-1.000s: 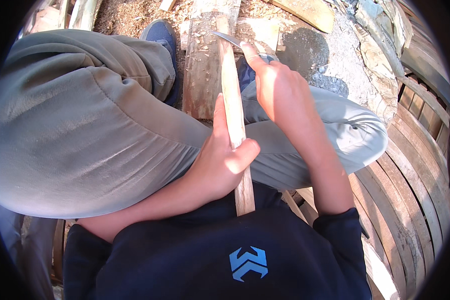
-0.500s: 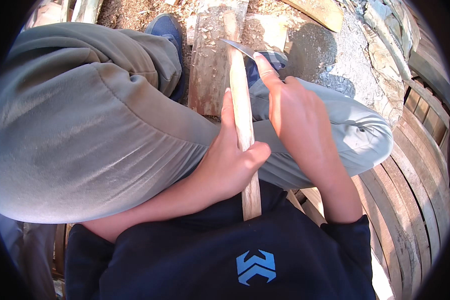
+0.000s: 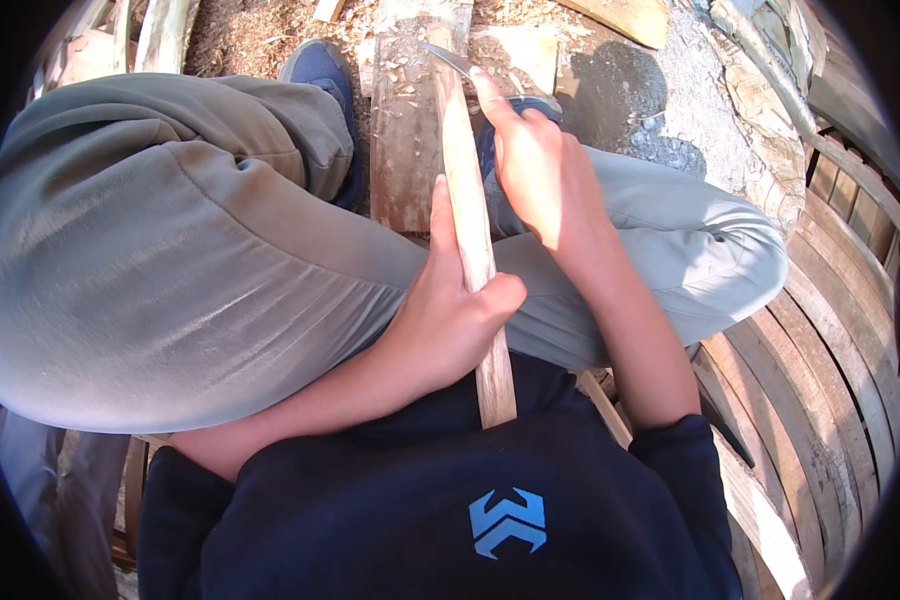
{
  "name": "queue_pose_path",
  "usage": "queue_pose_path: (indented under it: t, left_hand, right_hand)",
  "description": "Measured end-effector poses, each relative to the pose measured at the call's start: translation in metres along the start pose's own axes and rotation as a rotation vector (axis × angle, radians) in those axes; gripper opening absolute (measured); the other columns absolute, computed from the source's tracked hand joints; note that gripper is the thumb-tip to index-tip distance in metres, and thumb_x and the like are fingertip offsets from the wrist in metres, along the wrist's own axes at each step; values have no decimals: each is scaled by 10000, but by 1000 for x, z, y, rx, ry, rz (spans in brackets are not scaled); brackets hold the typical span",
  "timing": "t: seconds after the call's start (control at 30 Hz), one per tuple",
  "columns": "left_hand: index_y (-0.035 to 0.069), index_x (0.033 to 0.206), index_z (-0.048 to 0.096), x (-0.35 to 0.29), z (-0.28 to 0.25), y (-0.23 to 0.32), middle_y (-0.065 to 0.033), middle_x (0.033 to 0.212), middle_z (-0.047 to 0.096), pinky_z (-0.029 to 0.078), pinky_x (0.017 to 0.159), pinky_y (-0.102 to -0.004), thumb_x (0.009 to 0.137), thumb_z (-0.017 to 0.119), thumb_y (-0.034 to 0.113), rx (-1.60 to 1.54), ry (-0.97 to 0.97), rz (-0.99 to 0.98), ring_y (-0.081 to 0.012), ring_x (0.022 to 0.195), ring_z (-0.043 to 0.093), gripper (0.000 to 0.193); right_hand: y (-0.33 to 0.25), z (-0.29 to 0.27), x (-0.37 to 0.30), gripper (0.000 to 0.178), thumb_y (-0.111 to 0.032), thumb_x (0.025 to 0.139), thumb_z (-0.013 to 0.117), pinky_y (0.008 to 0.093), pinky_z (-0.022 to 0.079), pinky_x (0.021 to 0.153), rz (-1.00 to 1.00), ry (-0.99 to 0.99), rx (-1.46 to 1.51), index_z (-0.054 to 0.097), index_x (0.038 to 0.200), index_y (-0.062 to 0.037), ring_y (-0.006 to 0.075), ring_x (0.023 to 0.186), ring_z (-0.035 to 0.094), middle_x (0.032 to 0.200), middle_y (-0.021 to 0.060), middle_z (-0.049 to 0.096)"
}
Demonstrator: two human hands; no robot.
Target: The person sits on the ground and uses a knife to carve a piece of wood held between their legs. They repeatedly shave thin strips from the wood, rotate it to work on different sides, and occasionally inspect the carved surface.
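Note:
My left hand is wrapped around the middle of a pale wooden stick, its thumb crossing over the wood. The stick's near end reaches my dark shirt, and its far, narrower end lies over a brown plank. In my right hand is a knife, whose handle is hidden in the closed fingers. My index finger stretches along the back of the blade. The blade crosses the stick near its far end.
Wood shavings cover the ground at the far side. My blue shoes flank the plank. A flat, yellowish wood piece lies far right beside a grey stone-like surface. Curved-looking wooden slats run along the right.
My right hand and the knife have slid away from me along the stick toward its far end. The left hand keeps its hold.

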State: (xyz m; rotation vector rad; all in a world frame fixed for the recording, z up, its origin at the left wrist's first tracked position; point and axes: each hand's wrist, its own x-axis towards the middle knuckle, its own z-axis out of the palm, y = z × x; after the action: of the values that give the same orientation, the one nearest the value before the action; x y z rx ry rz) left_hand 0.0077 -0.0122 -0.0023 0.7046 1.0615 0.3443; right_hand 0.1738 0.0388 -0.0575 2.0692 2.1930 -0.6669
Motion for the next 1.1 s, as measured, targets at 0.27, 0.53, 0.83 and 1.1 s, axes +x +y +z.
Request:
queue_pose_path:
  t: [0.27,0.53,0.83,1.1]
  left_hand:
    - [-77,1585,-145,-3,-2,-5,-329,1623,168,291,1194,-389,844,607,241,-155,-3,5,-363,1503,280,1102]
    - [-110,1567,-146,-3,1,6,-354,1459,397,456,1020,-406,838,595,215,-79,-3,-115,-374,1255,545,1089]
    - [-100,1569,-157,-5,-3,4,-329,1429,420,459,1007,-394,849,573,202,-41,-30,-39,-340,1237,546,1069]
    - [-83,1576,-154,-4,-1,-4,-354,1528,321,393,1107,-389,846,574,201,-86,17,30,-366,1368,457,1069]
  right_hand:
    - [2,-40,-7,552,-58,957,528,493,530,649,35,-235,155,538,1495,-183,413,700,673,765,219,662]
    - [-21,-57,-7,619,-6,919,555,486,552,695,23,-261,-159,506,1514,-172,422,774,692,810,243,646]
    - [1,-12,25,573,-38,921,547,469,587,667,-41,-29,-95,529,1488,-118,391,739,719,841,233,698]
    - [-7,-44,-4,577,-44,926,572,487,557,664,7,-216,68,536,1491,-157,390,717,687,769,213,670]
